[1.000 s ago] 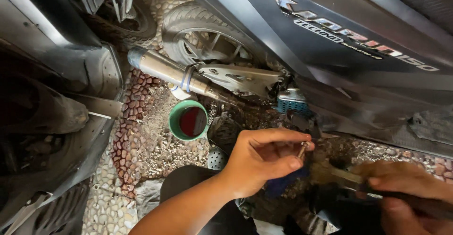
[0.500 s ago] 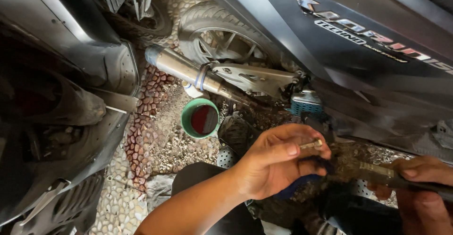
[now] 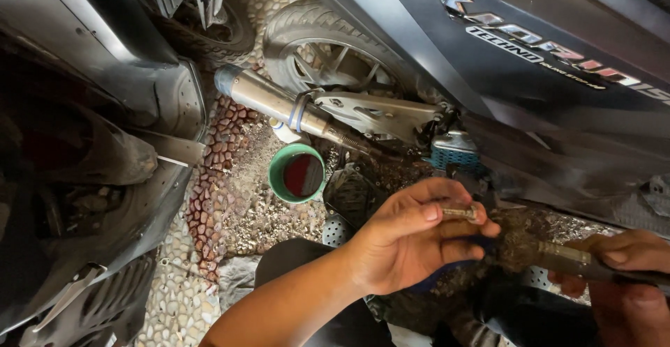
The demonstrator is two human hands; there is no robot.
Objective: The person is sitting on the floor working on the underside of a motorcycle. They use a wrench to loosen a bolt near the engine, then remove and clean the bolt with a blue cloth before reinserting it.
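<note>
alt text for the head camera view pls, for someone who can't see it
A person's left hand pinches a small metal bolt while the right hand grips a grimy tool, beside a dark scooter. A green cup of red liquid sits on the pebbled ground below the exhaust pipe.

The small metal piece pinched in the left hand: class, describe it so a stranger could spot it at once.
Start at the scooter's rear wheel and follow the silver exhaust pipe down to the green cup on the pebble floor. To the right of the cup, the left hand pinches a short, grimy, threaded metal piece between thumb and forefinger. Unlike the long dirty tool in the right hand, it is tiny and stubby.
</note>
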